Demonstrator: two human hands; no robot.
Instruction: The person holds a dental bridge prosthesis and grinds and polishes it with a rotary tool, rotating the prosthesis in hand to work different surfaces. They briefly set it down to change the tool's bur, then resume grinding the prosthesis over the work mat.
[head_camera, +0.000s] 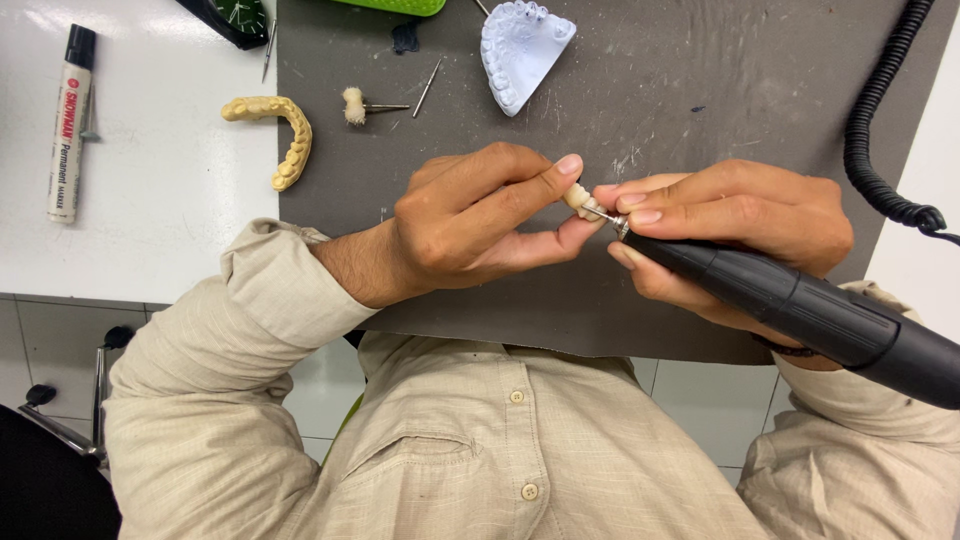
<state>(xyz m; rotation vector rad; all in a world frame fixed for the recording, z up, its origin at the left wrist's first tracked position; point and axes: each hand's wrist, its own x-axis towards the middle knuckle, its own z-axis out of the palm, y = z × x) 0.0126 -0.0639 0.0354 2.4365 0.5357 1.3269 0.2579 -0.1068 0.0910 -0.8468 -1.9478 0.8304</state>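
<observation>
My left hand (478, 217) pinches a small cream tooth-shaped piece (577, 197) between thumb and forefinger above the dark grey mat (640, 90). My right hand (735, 222) grips a black rotary handpiece (810, 312) like a pen. Its metal tip (608, 217) touches the small piece. A coiled black cord (875, 120) runs from the handpiece up the right side.
On the mat lie a white plaster jaw cast (520, 45), a polishing bur with a fuzzy head (354, 105) and a thin metal bur (428, 87). A yellow dental arch (280, 130) straddles the mat's left edge. A white marker pen (70, 125) lies on the white table at left.
</observation>
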